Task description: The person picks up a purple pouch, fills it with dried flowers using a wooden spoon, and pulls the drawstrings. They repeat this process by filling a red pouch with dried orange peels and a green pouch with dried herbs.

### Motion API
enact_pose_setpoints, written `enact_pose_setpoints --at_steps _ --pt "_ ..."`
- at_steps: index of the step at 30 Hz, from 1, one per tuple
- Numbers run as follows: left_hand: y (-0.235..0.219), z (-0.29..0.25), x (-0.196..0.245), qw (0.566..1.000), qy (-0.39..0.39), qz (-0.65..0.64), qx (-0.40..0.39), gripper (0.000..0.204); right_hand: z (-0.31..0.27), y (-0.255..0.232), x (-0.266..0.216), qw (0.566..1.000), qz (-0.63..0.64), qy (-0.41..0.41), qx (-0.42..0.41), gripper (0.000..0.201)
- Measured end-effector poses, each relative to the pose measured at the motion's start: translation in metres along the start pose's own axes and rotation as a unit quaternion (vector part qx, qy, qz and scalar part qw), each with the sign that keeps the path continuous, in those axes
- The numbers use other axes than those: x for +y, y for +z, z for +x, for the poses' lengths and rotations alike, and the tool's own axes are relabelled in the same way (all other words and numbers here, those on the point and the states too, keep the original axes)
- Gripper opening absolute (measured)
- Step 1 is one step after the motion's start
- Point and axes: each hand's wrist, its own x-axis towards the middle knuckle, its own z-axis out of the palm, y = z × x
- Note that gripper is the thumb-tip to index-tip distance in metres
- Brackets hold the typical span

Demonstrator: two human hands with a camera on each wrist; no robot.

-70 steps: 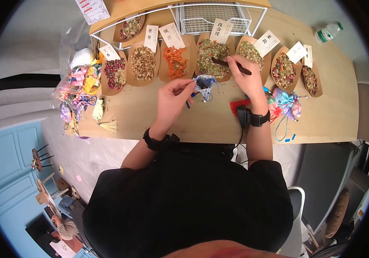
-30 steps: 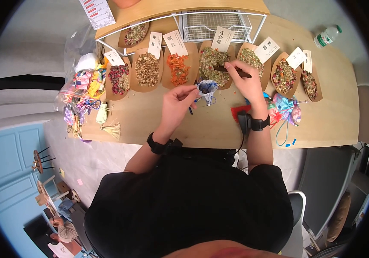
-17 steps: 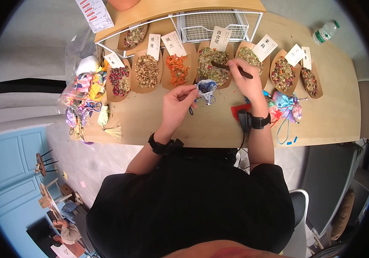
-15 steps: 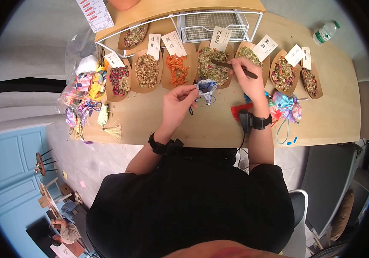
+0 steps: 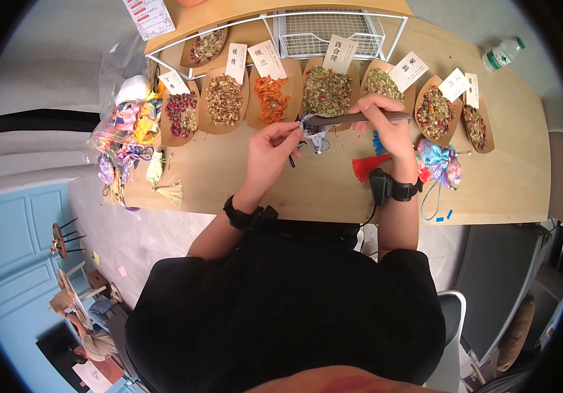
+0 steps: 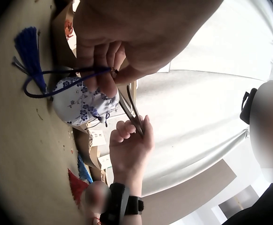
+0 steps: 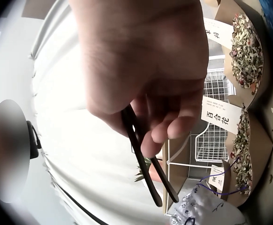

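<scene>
My left hand (image 5: 270, 154) pinches the rim of a small white drawstring pouch (image 6: 82, 103) with a blue flower print. Its blue cord and blue tassel (image 6: 29, 55) hang beside it in the left wrist view. My right hand (image 5: 389, 131) holds dark two-armed tongs (image 5: 344, 119), which lie nearly level with their tips over the pouch's mouth. In the right wrist view the tong arms stand slightly apart above the pouch (image 7: 204, 206); what is between the tips is hidden. Just behind the pouch is a paper tray of greenish dried herbs (image 5: 326, 92).
Several paper trays with labels line the back, including orange petals (image 5: 270, 101) and red buds (image 5: 181, 114). Bagged colourful pouches (image 5: 127, 128) lie left; finished-looking pouches (image 5: 433, 157) and a red tassel (image 5: 368, 168) lie right. Behind stand a wire drawer (image 5: 327, 42) and a bottle (image 5: 503, 54).
My right hand has brought the tongs from the greenish herb tray down to the pouch's mouth, turning them level. My left hand still holds the pouch in about the same place.
</scene>
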Motion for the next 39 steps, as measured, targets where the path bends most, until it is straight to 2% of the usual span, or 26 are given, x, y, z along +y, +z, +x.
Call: enact_pose_setpoints --at_steps 2,5,8,11,12,15,21,28,37,39 --pt "0.0 0.001 0.0 1.0 -0.001 -0.001 0.0 0.021 0.0 -0.002 0.002 0.998 0.034 -0.02 0.058 0.021" --pt "0.0 0.001 -0.001 1.0 -0.004 -0.002 0.003 0.022 0.003 -0.006 0.001 0.99 -0.035 0.043 0.127 0.023" --pt "-0.001 0.001 -0.002 1.0 -0.007 -0.003 -0.002 0.022 0.006 0.007 0.01 0.989 -0.097 0.037 0.101 0.023" --pt "-0.002 0.0 -0.002 1.0 -0.006 -0.003 -0.004 0.021 0.008 0.009 0.007 0.967 -0.239 0.055 0.075 0.023" --pt "-0.002 0.0 -0.002 1.0 -0.005 -0.003 -0.005 0.021 0.009 0.013 0.006 0.974 -0.2 0.025 0.103 0.023" --pt "-0.002 0.0 -0.003 1.0 -0.005 -0.007 -0.005 0.021 0.011 0.007 0.004 0.979 -0.137 0.054 0.138 0.021" --pt "-0.003 0.0 -0.005 1.0 -0.007 -0.011 -0.009 0.021 0.011 0.015 0.014 0.973 -0.202 -0.001 0.11 0.017" --pt "-0.001 0.0 -0.004 1.0 -0.009 -0.005 -0.015 0.022 0.01 0.02 0.004 0.949 -0.301 -0.038 0.083 0.012" --pt "-0.001 0.0 -0.004 1.0 -0.005 -0.004 -0.018 0.023 0.009 0.009 0.006 0.947 -0.303 -0.005 0.111 0.015" --pt "-0.001 0.0 -0.004 1.0 -0.006 -0.004 -0.02 0.023 0.01 0.008 0.008 0.944 -0.31 -0.02 0.112 0.015"
